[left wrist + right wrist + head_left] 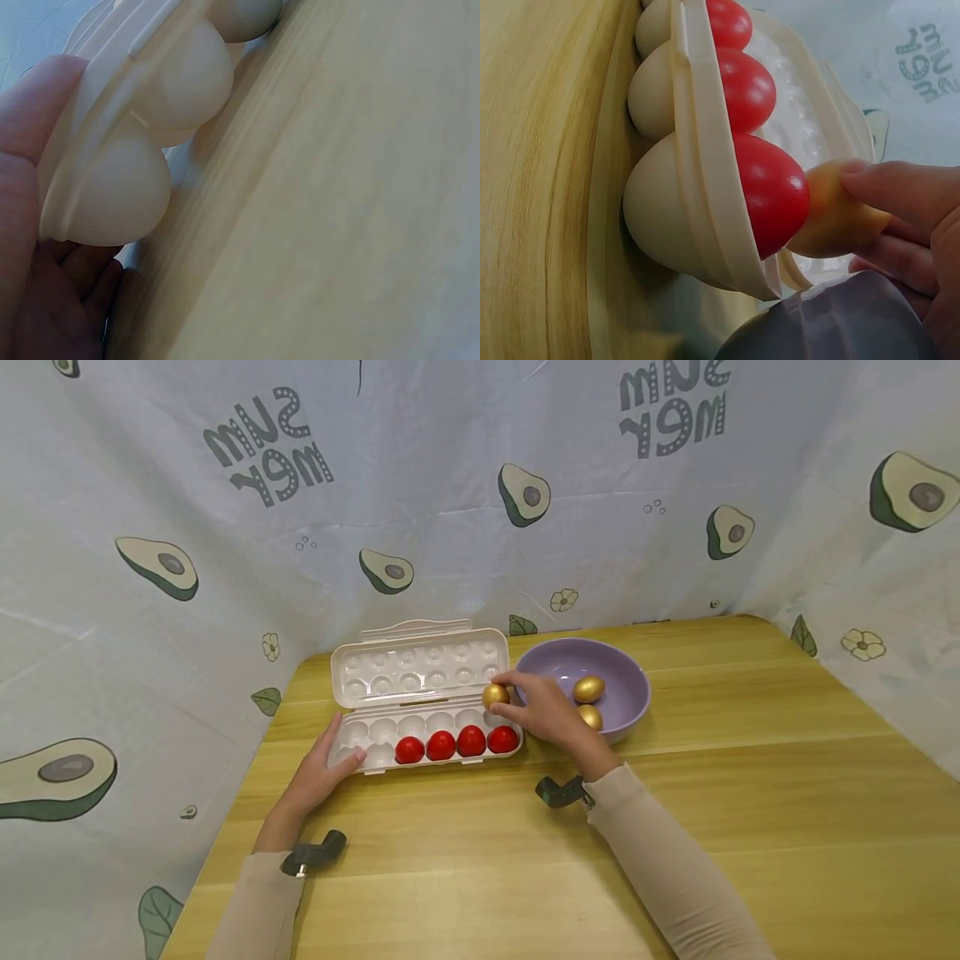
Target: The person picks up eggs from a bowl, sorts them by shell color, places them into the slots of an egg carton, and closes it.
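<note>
A white plastic egg carton [378, 758] lies with its lid [420, 664] raised at the back. Several red eggs [471, 741] fill the right part of its front row. My right hand [546, 706] pinches a golden egg [495, 696] between thumb and fingers, over the right end of the back row. In the right wrist view that golden egg [836, 214] shows just behind the nearest red egg [769, 191]. My left hand [318, 772] grips the carton's left end, its thumb [45, 105] on the front rim and the other fingers partly hidden round the end.
A purple bowl [633, 685] stands right beside the carton, under my right forearm in the head view. Two golden eggs [588, 689] lie in it. The wooden table [450, 860] meets a printed curtain [450, 468] at the back and sides.
</note>
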Demonstrator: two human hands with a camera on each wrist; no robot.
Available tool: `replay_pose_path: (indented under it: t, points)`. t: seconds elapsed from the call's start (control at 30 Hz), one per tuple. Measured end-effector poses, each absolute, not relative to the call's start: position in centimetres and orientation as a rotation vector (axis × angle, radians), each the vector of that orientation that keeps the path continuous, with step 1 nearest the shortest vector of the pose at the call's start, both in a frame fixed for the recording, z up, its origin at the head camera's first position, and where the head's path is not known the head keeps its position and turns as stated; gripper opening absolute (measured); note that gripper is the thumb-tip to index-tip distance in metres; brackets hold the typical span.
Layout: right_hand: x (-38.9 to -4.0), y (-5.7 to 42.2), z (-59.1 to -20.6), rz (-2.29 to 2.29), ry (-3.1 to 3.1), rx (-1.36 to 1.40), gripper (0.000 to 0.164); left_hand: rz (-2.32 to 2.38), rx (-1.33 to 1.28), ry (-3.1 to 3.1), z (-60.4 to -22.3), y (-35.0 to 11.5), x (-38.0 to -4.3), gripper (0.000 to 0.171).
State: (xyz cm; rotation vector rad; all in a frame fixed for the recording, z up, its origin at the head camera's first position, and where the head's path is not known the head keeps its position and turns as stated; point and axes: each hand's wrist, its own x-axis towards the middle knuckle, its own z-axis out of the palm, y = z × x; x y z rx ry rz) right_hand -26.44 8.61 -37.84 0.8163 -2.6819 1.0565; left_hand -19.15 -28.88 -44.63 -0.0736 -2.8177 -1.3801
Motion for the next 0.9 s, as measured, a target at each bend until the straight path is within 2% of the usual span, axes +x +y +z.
replay_pose_path:
  t: [0.43,0.9]
  points:
    - [-26.4,8.0,-38.1,0.775,-2.785,0.835,0.038,-1.417,-0.079,-2.797,-44.5,-28.8,-19.1,0.09]
    - [-26.4,7.5,-37.9,0.675,-2.867,0.784,0.036,-1.415,-0.049,-2.807,-44.5,-28.7,-19.0,0.09]
